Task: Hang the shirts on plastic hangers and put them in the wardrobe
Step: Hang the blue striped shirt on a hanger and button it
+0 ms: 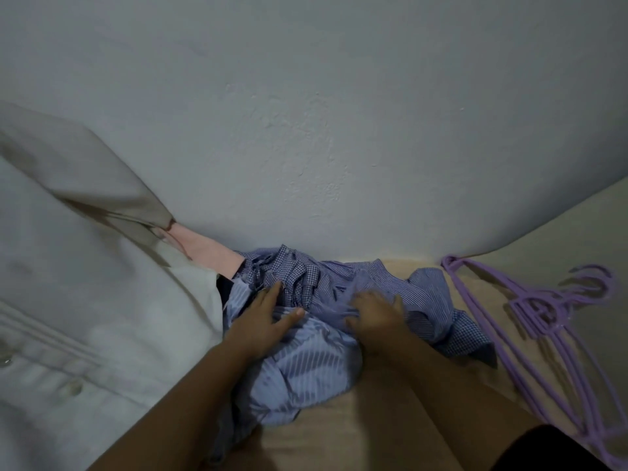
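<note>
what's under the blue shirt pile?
The blue shirt pile lies on a beige surface, bare in front and right of it. A pink garment pokes out at its upper left. Both hands, left and right, rest on top. Anything beneath is covered.

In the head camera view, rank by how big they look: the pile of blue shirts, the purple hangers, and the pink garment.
1. pile of blue shirts
2. purple hangers, a spread, thin stack, so this is less sure
3. pink garment, mostly hidden, so only its visible part counts

Both forearms are bare to the wrist, no sleeves showing; the left hand (260, 317) and right hand (377, 314) wear no rings.
</note>
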The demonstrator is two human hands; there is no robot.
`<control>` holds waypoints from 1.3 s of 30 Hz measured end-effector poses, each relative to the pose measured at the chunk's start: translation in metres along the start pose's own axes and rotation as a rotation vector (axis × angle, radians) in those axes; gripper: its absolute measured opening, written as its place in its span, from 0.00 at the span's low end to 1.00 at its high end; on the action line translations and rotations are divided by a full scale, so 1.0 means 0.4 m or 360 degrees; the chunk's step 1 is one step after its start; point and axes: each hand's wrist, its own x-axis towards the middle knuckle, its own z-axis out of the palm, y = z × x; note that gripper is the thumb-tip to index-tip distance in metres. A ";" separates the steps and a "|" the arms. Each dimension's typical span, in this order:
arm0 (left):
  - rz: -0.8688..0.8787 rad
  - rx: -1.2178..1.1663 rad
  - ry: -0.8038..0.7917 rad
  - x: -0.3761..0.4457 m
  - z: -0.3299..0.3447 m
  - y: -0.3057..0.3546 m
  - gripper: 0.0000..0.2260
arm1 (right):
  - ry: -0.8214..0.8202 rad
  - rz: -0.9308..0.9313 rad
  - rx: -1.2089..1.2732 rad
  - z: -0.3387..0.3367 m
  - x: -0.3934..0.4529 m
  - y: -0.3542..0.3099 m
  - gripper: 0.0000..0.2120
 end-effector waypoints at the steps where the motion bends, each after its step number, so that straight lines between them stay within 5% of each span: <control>1: 0.0025 -0.0051 0.0040 -0.001 0.001 0.003 0.41 | -0.0002 0.0065 0.0152 -0.001 -0.003 0.007 0.18; 5: 0.0122 -0.0070 0.0317 -0.010 -0.013 0.067 0.37 | 0.0220 0.0103 0.1203 -0.057 -0.045 0.048 0.15; 8: 0.0345 -0.0240 0.0428 -0.025 -0.032 0.164 0.34 | 0.0299 0.0061 0.1593 -0.135 -0.112 0.073 0.07; 12: 0.0515 -0.0601 0.0286 -0.054 -0.050 0.332 0.29 | 0.0414 -0.0051 0.1987 -0.237 -0.204 0.106 0.09; 17: 0.0467 -0.0256 -0.0015 -0.094 -0.056 0.459 0.26 | 0.0670 -0.0040 0.2442 -0.368 -0.328 0.158 0.10; 21: 0.0387 -0.0182 -0.0130 -0.154 -0.053 0.499 0.26 | 0.0909 0.0285 0.2139 -0.387 -0.399 0.220 0.09; 24: 0.0250 -0.0195 -0.0319 -0.193 -0.040 0.467 0.30 | 0.0608 0.0490 0.1514 -0.347 -0.444 0.256 0.10; 28: 0.0183 -0.0134 -0.0235 -0.238 -0.028 0.397 0.28 | 0.0392 0.0485 0.1040 -0.247 -0.452 0.267 0.15; 39: 0.0115 -0.0249 -0.0051 -0.180 -0.040 0.310 0.29 | 0.0141 0.0296 0.1297 -0.168 -0.321 0.104 0.12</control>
